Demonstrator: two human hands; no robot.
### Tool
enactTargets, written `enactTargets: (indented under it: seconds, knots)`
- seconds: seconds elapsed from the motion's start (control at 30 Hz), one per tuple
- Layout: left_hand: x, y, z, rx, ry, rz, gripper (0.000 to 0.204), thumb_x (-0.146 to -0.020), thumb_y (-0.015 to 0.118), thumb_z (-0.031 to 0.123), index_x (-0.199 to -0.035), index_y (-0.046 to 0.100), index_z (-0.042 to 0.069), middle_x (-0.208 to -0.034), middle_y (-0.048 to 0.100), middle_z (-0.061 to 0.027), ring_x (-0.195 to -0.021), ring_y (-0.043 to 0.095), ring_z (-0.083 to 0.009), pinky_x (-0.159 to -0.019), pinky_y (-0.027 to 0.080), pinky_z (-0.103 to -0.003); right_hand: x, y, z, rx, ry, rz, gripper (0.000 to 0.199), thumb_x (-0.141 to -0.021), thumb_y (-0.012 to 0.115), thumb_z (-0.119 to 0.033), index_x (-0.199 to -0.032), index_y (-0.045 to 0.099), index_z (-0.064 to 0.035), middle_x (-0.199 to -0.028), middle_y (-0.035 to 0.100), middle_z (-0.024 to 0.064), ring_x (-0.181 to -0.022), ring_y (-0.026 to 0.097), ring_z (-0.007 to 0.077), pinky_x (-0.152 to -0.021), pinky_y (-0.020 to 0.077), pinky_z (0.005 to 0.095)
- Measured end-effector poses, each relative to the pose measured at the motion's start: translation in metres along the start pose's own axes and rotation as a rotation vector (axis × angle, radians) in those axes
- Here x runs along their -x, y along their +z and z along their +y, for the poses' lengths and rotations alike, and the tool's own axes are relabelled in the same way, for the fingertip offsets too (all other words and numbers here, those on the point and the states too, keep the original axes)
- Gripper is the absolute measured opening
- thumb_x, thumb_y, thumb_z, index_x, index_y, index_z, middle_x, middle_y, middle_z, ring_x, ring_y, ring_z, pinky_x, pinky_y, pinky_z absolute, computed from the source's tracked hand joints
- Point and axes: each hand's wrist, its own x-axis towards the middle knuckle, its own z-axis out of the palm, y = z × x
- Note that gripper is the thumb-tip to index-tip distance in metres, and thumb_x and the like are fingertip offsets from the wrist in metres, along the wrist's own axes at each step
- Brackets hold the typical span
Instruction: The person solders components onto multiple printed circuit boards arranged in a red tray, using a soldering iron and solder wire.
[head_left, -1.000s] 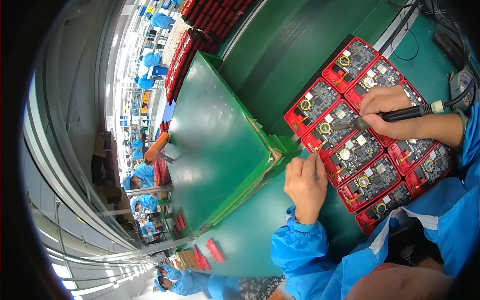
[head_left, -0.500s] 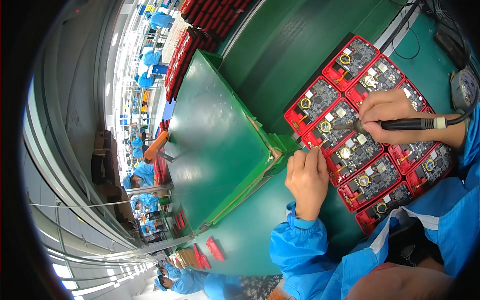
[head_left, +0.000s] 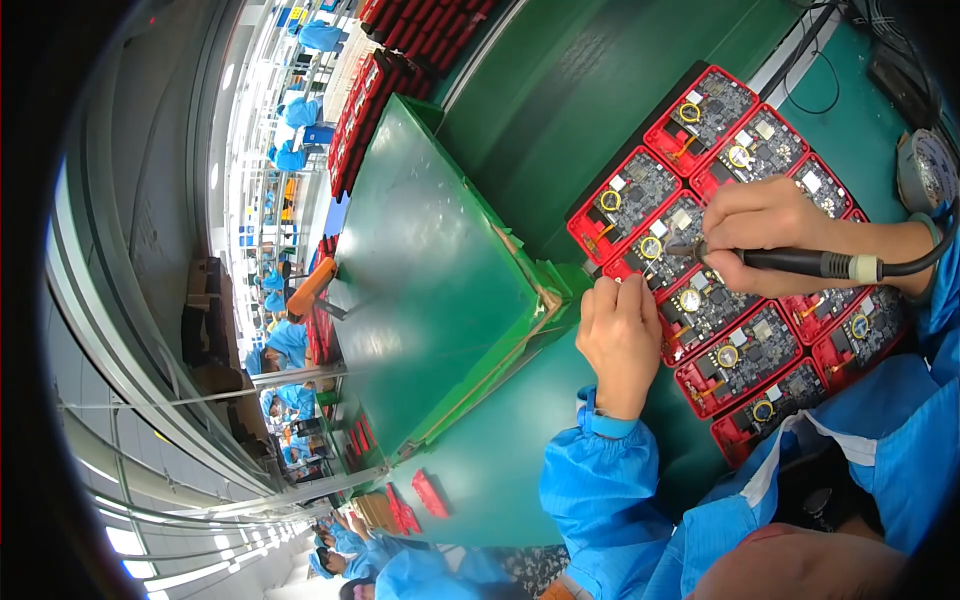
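Note:
My right hand (head_left: 758,228) is wrapped round a soldering iron (head_left: 795,261) with a black grip and a dark cable. Its tip points left, over a circuit board (head_left: 680,222) in a red housing, beside a yellow-rimmed round part (head_left: 651,247). At the lower left corner of that housing, my left hand (head_left: 620,335) is closed in a pinch, with its fingertips at the red edge. What it pinches is too small to make out. Similar red housings with boards (head_left: 755,345) lie in rows around and under my right hand.
A green raised ledge (head_left: 510,240) with a worn, taped corner stands left of my left hand. Beyond it, red parts (head_left: 358,120) are stacked. An orange-handled tool (head_left: 312,290) sits at the far left. Cables and a round metal item (head_left: 927,170) lie at the right. Co-workers in blue sit farther off.
My right hand and the soldering iron have shifted slightly left, the tip staying near the same board. My left hand has moved up a little, still pinched.

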Motion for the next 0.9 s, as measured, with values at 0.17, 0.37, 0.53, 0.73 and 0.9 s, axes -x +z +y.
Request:
enactTargets:
  seconds: [0.17, 0.37, 0.53, 0.73, 0.9]
  knots:
    - [0.0, 0.005, 0.001, 0.001, 0.007, 0.019, 0.007, -0.072, 0.062, 0.006, -0.078, 0.058, 0.007, -0.069, 0.045, -0.0068, -0.064, 0.049, -0.0234, -0.05, 0.042, -0.034, -0.001, 0.003, -0.003, 0.063, -0.044, -0.025, 0.008, -0.063, 0.061, 0.0, -0.067, 0.055, -0.0031, -0.07, 0.054, 0.0073, -0.056, 0.056, 0.0209, -0.047, 0.0461, 0.0287]
    - [0.002, 0.009, 0.002, -0.015, 0.024, 0.008, 0.007, -0.072, 0.061, 0.005, -0.078, 0.058, 0.007, -0.07, 0.044, -0.0066, -0.066, 0.049, -0.0231, -0.051, 0.042, -0.034, -0.002, 0.008, -0.005, 0.075, -0.094, 0.022, 0.012, -0.062, 0.062, 0.001, -0.062, 0.05, -0.0015, -0.066, 0.051, 0.0083, -0.05, 0.054, 0.0226, -0.042, 0.0442, 0.0292]
    - [0.001, 0.013, 0.003, 0.006, 0.024, 0.037, 0.007, -0.073, 0.061, 0.006, -0.078, 0.058, 0.007, -0.07, 0.044, -0.0068, -0.066, 0.049, -0.0233, -0.052, 0.042, -0.033, -0.003, 0.007, -0.007, 0.058, -0.108, 0.025, 0.011, -0.061, 0.062, 0.001, -0.062, 0.05, -0.0008, -0.066, 0.052, 0.0092, -0.05, 0.054, 0.0229, -0.042, 0.0443, 0.0293]
    - [0.001, 0.008, 0.002, 0.056, -0.012, 0.056, 0.007, -0.073, 0.063, 0.006, -0.079, 0.06, 0.006, -0.07, 0.047, -0.0068, -0.066, 0.05, -0.0238, -0.053, 0.042, -0.034, -0.001, 0.007, -0.004, 0.056, -0.075, 0.027, 0.009, -0.061, 0.061, 0.001, -0.067, 0.056, -0.0024, -0.07, 0.055, 0.0087, -0.055, 0.056, 0.0222, -0.046, 0.046, 0.029]
    - [0.0, 0.003, 0.0, 0.124, -0.067, 0.084, 0.007, -0.07, 0.065, 0.003, -0.076, 0.061, 0.005, -0.066, 0.049, -0.0077, -0.06, 0.05, -0.0238, -0.053, 0.041, -0.033, 0.002, 0.007, -0.002, 0.017, -0.058, 0.158, 0.007, -0.065, 0.062, -0.001, -0.067, 0.055, 0.0012, -0.07, 0.056, 0.0104, -0.055, 0.056, 0.022, -0.047, 0.0452, 0.0276]
